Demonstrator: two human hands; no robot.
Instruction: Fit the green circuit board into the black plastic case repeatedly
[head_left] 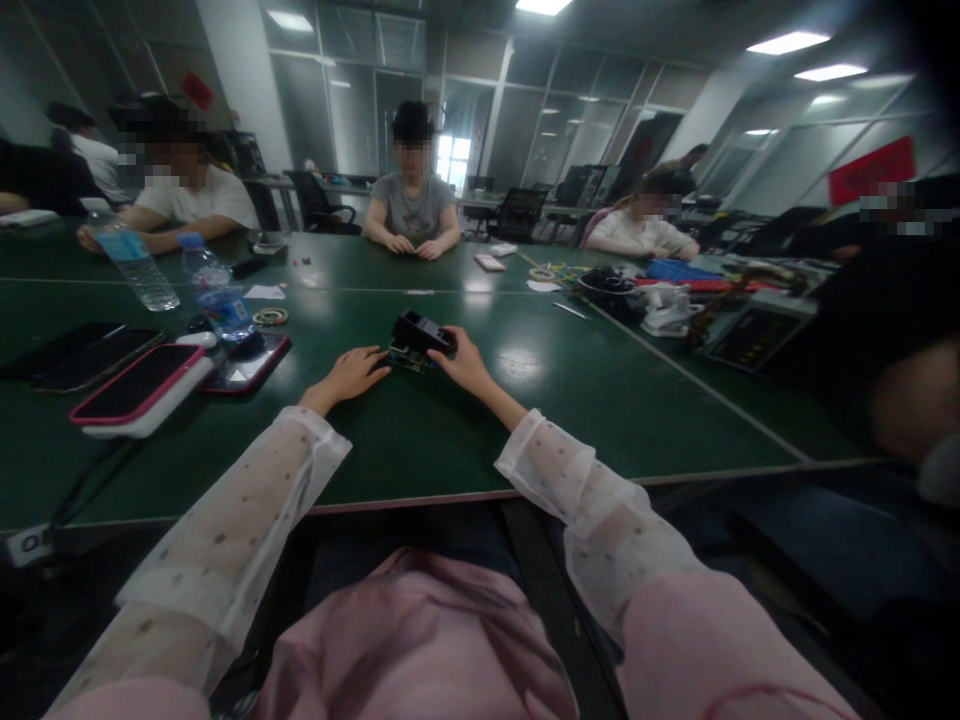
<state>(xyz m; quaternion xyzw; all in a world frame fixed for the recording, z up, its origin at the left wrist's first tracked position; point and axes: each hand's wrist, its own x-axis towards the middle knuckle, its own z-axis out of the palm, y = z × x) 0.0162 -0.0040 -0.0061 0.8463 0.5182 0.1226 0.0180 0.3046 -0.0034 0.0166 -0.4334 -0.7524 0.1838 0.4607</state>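
On the green table, a black boxy part sits tilted over a small circuit board. My right hand grips the right end of the black part between thumb and fingers. To the left, my left hand lies low on the table with its fingers stretched toward the board, fingertips at the board's left edge. Whether those fingertips touch the board is hard to tell. Fine details of the board are blurred.
Left of my hands are phones, a red-edged phone and two water bottles. A pen, cables and a plastic bag lie right. A person sits opposite; others sit at both sides.
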